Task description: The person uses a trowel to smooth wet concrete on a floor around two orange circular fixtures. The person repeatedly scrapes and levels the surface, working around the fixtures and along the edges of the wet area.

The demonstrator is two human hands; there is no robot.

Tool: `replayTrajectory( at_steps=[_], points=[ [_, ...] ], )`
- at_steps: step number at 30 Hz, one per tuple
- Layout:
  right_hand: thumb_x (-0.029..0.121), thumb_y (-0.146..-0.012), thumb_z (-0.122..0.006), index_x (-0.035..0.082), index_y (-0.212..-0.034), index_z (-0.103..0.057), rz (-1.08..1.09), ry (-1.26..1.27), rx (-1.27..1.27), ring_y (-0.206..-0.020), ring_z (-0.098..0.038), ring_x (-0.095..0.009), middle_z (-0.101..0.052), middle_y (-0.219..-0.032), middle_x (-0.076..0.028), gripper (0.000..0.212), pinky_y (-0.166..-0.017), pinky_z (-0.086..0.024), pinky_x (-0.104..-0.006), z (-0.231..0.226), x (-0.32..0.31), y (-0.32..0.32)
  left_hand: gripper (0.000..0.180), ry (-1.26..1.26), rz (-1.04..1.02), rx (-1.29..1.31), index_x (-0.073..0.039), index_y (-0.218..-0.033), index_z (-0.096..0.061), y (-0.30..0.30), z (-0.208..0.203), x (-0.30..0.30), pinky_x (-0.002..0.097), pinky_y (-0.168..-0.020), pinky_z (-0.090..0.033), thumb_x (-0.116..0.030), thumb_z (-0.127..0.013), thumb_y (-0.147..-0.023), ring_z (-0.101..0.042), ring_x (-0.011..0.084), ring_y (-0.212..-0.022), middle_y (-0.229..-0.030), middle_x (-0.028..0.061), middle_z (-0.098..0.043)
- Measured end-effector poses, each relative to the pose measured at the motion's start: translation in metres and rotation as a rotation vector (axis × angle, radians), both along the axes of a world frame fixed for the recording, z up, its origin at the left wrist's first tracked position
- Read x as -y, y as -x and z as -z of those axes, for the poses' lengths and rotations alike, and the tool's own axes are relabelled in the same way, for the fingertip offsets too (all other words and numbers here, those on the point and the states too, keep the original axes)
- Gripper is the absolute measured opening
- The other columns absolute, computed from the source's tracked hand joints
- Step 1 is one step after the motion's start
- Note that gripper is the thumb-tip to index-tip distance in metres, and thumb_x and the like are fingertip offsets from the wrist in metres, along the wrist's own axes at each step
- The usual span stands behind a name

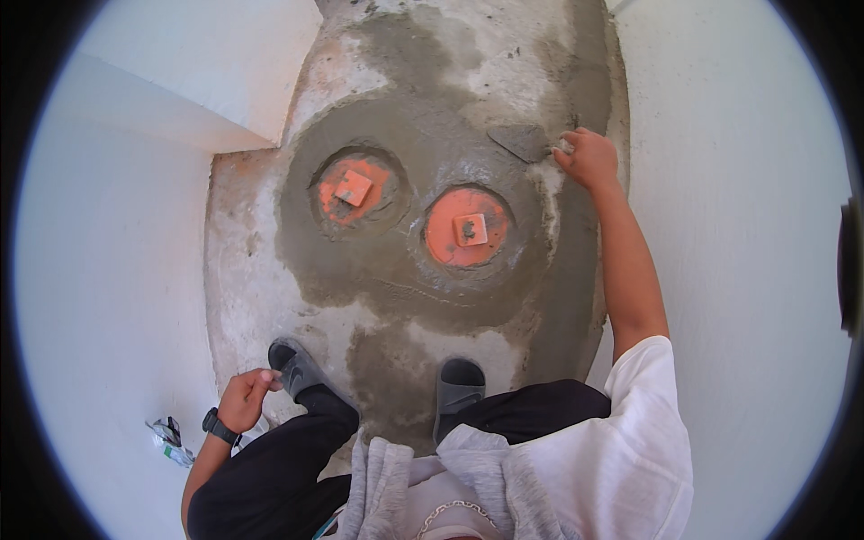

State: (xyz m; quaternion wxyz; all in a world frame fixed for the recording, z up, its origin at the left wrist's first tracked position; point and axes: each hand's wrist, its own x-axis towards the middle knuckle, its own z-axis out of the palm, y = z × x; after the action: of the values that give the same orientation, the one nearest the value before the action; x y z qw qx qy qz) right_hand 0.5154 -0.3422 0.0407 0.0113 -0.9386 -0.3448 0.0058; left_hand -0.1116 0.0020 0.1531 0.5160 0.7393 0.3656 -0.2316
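My right hand (587, 157) is closed round the handle of a pointed trowel (522, 142), whose mortar-smeared blade lies over the wet mortar and points left. Below and left of the blade, a round orange cap (439, 225) with a raised square knob sits in a ring of grey mortar (310, 256). A second orange cap (378, 184), more smeared with mortar, is set farther left. My left hand (243, 400), with a watch on the wrist, hangs by my left knee near my sandal. Its fingers are pinched together; whether anything is between them cannot be made out.
White walls (117, 270) stand on both sides, with a corner (274, 144) jutting in at the upper left. A strip of mortar (589, 72) runs along the right wall. My sandals (461, 382) rest on the rough floor. A crumpled plastic packet (168, 436) lies at the lower left.
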Motion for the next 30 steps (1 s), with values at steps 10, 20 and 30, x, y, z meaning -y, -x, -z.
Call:
replayTrajectory(
  at_steps=[10,20,30],
  points=[
    [0.047,-0.084,-0.075,0.015,-0.108,-0.08,0.122,-0.015,-0.035,-0.092,-0.072,-0.03,-0.073,-0.099,-0.008,0.04,-0.081,-0.055,-0.0456,0.005,0.007,0.025,0.052,0.0,-0.022,0.009,0.006,-0.116,-0.072,-0.002,0.003,0.0,0.0336,-0.09,-0.054,-0.04,-0.047,-0.112,-0.073,0.0214,-0.095,-0.095,0.0155,-0.078],
    [0.047,-0.088,-0.073,0.015,-0.11,-0.079,0.164,0.031,-0.001,-0.097,-0.072,-0.032,-0.073,-0.102,-0.009,0.039,-0.086,-0.056,-0.0471,0.006,0.032,0.04,0.049,-0.009,0.028,0.033,0.005,-0.114,-0.073,-0.005,0.004,0.0,0.0328,-0.088,-0.055,-0.037,-0.047,-0.113,-0.073,0.0204,-0.092,-0.093,0.0146,-0.078],
    [0.048,-0.086,-0.075,0.015,-0.117,-0.078,0.242,-0.002,0.015,-0.1,-0.072,-0.033,-0.074,-0.106,-0.009,0.045,-0.087,-0.056,-0.0457,-0.003,0.027,0.053,0.047,-0.038,0.049,0.005,0.006,-0.117,-0.072,-0.007,-0.004,0.003,0.0349,-0.087,-0.057,-0.035,-0.048,-0.112,-0.075,0.0227,-0.092,-0.096,0.016,-0.078]
  ],
)
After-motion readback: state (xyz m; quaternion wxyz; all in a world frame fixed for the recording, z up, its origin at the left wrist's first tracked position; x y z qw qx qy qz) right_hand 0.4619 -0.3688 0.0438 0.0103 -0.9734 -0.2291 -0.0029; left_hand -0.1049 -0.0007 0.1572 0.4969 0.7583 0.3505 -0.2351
